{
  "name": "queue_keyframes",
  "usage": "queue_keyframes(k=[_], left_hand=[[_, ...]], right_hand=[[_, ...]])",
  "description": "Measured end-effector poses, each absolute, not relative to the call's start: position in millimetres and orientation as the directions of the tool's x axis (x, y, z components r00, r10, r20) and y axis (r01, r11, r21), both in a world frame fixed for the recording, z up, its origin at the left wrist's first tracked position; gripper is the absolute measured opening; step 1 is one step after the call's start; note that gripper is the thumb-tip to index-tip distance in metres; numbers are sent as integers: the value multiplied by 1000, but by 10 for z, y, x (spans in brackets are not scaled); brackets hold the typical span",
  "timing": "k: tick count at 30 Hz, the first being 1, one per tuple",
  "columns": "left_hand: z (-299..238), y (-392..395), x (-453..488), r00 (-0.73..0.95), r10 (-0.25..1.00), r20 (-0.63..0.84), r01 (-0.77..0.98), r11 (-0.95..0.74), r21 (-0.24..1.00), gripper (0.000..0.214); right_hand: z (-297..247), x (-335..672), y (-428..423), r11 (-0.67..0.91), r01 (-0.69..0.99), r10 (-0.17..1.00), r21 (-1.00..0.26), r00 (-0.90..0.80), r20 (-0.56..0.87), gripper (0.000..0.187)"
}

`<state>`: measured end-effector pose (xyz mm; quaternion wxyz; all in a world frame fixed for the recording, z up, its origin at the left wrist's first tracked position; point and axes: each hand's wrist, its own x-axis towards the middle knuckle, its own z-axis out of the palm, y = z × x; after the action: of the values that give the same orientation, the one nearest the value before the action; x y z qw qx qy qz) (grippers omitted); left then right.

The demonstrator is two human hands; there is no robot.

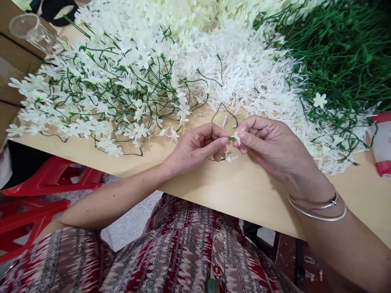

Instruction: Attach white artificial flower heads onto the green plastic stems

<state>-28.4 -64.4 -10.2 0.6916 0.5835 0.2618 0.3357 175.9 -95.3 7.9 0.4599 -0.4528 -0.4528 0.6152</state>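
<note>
Between my two hands, over the table [195, 179], is a small artificial flower [237, 137] with white petals on a green stem. My left hand [203, 142] pinches the green stem between thumb and fingers. The fingers of my right hand [262, 140] are closed on the white petals at the stem's tip. Below the fingertips, another small white blossom [231, 159] shows just above the tabletop. A curved green stem [224, 106] loops up behind my hands. To the left spreads a heap of white flowers on green stems [122, 89].
Behind my hands lies a pile of thin white stamens [241, 73]. Loose pale petals [189, 16] are heaped at the back, and green stems [339, 53] at the right. A clear cup [33, 30] stands far left, and a red-and-white packet [382, 142] lies right. Red stools [51, 179] stand below.
</note>
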Motion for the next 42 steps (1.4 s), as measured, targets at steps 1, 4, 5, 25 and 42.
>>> queue_keyframes(k=[1, 4, 5, 25, 42], left_hand=[[-107, -646, -283, 636, 771, 34, -159, 89, 983, 34], [-118, -648, -278, 628, 777, 43, -164, 78, 983, 34], [-120, -648, -276, 625, 779, 44, -164, 76, 983, 34], [-167, -700, -255, 594, 802, 68, -87, -19, 996, 38], [-177, -698, -240, 588, 807, 47, -122, 32, 992, 40]], right_hand=[[76, 1763, -954, -164, -150, 977, -975, -164, -139, 35], [87, 1780, -957, -160, -153, 978, -975, -159, -136, 34], [95, 1784, -959, -159, -152, 978, -976, -158, -134, 34], [25, 1709, -1034, -129, 44, 990, -991, -50, -131, 24], [-22, 1646, -962, -163, -150, 985, -975, -89, -151, 34]])
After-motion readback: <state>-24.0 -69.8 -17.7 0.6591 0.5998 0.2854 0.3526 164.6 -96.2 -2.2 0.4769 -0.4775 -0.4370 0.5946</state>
